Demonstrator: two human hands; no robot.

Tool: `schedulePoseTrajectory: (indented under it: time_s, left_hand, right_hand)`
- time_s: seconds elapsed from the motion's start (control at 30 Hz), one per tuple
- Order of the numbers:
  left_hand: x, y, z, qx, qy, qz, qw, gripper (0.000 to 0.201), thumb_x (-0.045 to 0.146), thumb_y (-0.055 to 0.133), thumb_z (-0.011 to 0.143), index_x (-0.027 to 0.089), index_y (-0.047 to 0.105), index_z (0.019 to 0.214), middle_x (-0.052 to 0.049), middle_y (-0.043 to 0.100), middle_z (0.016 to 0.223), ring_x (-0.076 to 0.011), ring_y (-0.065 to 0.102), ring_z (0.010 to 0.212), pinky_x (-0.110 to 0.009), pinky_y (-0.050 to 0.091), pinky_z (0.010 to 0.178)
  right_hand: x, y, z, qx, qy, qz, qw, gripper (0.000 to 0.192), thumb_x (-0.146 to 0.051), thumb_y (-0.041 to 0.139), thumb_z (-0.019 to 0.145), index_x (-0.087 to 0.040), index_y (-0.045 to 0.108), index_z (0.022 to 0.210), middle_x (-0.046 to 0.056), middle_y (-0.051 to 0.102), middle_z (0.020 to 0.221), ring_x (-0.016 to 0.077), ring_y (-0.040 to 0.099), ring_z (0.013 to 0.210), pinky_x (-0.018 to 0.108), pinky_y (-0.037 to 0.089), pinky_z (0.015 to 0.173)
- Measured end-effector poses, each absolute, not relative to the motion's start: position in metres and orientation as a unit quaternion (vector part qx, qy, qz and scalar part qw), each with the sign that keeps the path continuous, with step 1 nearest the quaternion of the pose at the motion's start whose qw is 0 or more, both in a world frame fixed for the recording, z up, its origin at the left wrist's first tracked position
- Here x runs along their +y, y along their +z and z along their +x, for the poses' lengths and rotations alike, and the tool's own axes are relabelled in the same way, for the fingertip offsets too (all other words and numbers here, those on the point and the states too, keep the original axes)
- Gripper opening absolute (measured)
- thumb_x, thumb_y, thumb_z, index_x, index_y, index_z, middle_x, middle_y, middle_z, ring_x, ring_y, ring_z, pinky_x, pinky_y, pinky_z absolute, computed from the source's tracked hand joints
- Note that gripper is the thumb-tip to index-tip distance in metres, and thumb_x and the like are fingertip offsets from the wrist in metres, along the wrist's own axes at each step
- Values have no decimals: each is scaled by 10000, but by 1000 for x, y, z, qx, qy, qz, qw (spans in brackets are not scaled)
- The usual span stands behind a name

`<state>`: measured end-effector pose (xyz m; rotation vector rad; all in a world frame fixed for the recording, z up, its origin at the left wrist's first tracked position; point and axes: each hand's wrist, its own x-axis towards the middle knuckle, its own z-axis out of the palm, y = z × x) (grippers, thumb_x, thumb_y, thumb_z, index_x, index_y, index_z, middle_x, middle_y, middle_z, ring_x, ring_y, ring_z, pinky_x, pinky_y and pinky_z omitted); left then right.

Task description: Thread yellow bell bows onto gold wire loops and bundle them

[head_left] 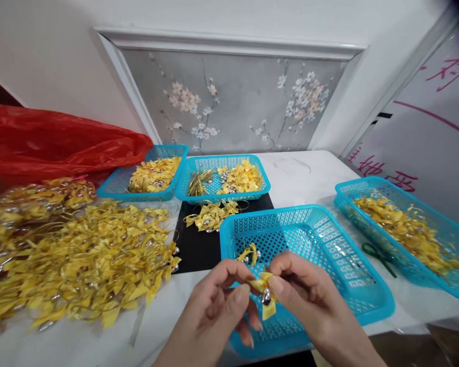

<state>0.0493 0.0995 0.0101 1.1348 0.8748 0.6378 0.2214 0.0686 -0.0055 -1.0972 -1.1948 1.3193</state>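
Note:
A small yellow ribbon bow with a silver bell (266, 296) is held up over the near blue plastic basket (352, 255). My right hand (309, 300) pinches its right side between thumb and forefinger. At its left side, my left hand (224, 300) has thumb and forefinger closed around the ribbon's edge, the other fingers loosely curled below. Inside the basket, just behind my hands, lies another yellow bow (249, 253) with silver bells. Whatever lies under my hands is hidden.
A large pile of yellow bows (99, 260) spreads at left, beside a red plastic bag (61, 142). Blue baskets of bows stand behind (224, 196) and at right (390, 255). More bows (212, 216) lie on a black mat (199, 252). A green ribbon (378, 257) lies between baskets.

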Motion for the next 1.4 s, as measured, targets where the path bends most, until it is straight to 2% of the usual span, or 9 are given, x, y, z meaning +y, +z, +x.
schedulePoseTrajectory:
  time_s: [0.2, 0.4, 0.53, 0.63, 0.83, 1.03, 1.17, 1.27, 1.4]
  left_hand:
    - [96, 2, 61, 385, 294, 480, 732, 288, 421, 600, 869, 183, 577, 709, 39, 551, 555, -80, 479, 499, -176, 412, 476]
    - [94, 0, 60, 392, 244, 417, 783, 308, 465, 640, 824, 191, 566, 706, 39, 539, 551, -81, 454, 470, -190, 387, 462]
    - [101, 8, 50, 422, 275, 490, 711, 288, 490, 563, 869, 211, 626, 849, 6, 598, 745, -132, 548, 663, -235, 466, 594]
    - [107, 13, 46, 411, 291, 544, 671, 335, 535, 551, 856, 215, 643, 889, 8, 577, 778, -150, 524, 724, -251, 452, 632]
    - [109, 13, 55, 395, 226, 585, 671, 329, 462, 575, 866, 191, 568, 679, 43, 502, 631, -123, 461, 627, -239, 364, 592]
    - [107, 6, 58, 397, 253, 563, 679, 331, 434, 553, 888, 188, 577, 667, 29, 534, 632, -128, 495, 631, -238, 396, 606]
    - [106, 6, 56, 432, 310, 518, 670, 287, 394, 599, 865, 182, 630, 674, 23, 551, 629, -127, 498, 627, -228, 410, 601]
    - [105, 8, 57, 443, 335, 487, 675, 270, 373, 625, 846, 178, 651, 662, 22, 542, 634, -124, 477, 627, -217, 416, 597]
    - [103, 10, 60, 435, 339, 487, 677, 253, 375, 634, 840, 183, 689, 686, 15, 567, 665, -127, 473, 650, -211, 416, 603]
  right_hand:
    - [67, -11, 218, -462, 557, -444, 529, 250, -394, 581, 917, -197, 548, 767, -26, 501, 682, 123, 465, 634, 246, 376, 584]
    - [70, -18, 217, -393, 622, -378, 562, 228, -378, 644, 884, -192, 574, 772, -28, 520, 685, 110, 468, 629, 232, 379, 591]
    - [72, -13, 220, -400, 653, -370, 526, 241, -397, 644, 879, -191, 569, 780, -22, 533, 683, 115, 471, 632, 241, 372, 591]
    - [72, -7, 223, -448, 629, -397, 497, 264, -400, 635, 883, -189, 548, 750, -24, 527, 685, 110, 447, 634, 234, 344, 575]
    - [74, -4, 222, -526, 574, -429, 458, 236, -365, 564, 921, -194, 537, 760, -23, 528, 701, 124, 472, 669, 247, 370, 603]
    - [71, -7, 215, -493, 507, -478, 521, 162, -354, 508, 948, -214, 556, 885, -34, 502, 733, 119, 452, 670, 234, 365, 590]
    - [62, -8, 215, -462, 460, -533, 540, 199, -371, 542, 915, -208, 554, 801, -35, 501, 698, 122, 447, 638, 238, 358, 568]
    - [59, -9, 215, -480, 481, -535, 502, 200, -355, 588, 876, -197, 596, 755, -19, 569, 668, 130, 488, 629, 247, 381, 580]
    - [62, -10, 212, -476, 545, -476, 500, 214, -353, 583, 893, -191, 688, 797, 25, 693, 751, 165, 613, 719, 291, 467, 712]
